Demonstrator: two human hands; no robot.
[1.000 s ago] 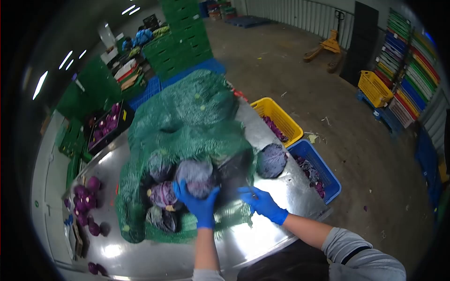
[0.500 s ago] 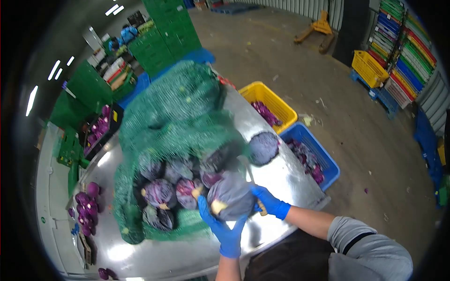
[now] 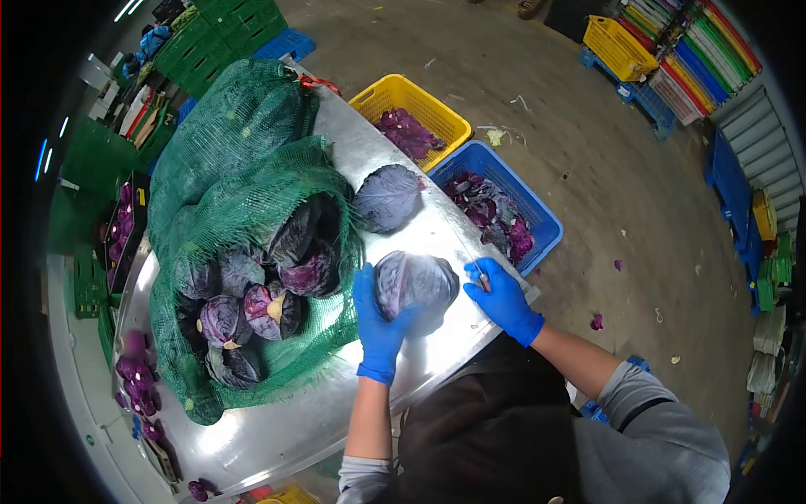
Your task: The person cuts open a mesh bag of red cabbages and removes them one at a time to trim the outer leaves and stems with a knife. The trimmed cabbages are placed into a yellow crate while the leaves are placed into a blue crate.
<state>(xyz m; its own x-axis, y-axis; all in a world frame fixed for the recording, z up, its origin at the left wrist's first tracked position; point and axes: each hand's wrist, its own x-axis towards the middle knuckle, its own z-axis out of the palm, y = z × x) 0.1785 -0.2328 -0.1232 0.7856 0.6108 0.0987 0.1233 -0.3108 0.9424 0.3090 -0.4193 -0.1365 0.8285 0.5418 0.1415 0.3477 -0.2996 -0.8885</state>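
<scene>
A red cabbage (image 3: pixel 426 290) with dull purple-blue outer leaves rests on the shiny metal table in front of me. My left hand (image 3: pixel 376 323), in a blue glove, grips its left side, thumb and fingers spread round it. To the right of the cabbage, apart from it, my right hand (image 3: pixel 504 301) is closed round a small knife (image 3: pixel 483 279). Most of the knife's handle is hidden in the glove. A loose cabbage leaf (image 3: pixel 388 198) lies farther up the table. To the left, several red cabbages (image 3: pixel 225 321) show in the mouth of a green net sack (image 3: pixel 252 202).
A yellow crate (image 3: pixel 453 126) and a blue crate (image 3: pixel 544 225) with purple leaves stand beyond the table's right edge. Small trimmed purple cabbages (image 3: pixel 136 378) lie along the left edge of the metal table (image 3: pixel 294 433). Leaf scraps are scattered on the floor.
My view has tilted down and shifted right. The cabbage has turned, so its pale stem end no longer shows. My right hand with the knife has drawn away from it.
</scene>
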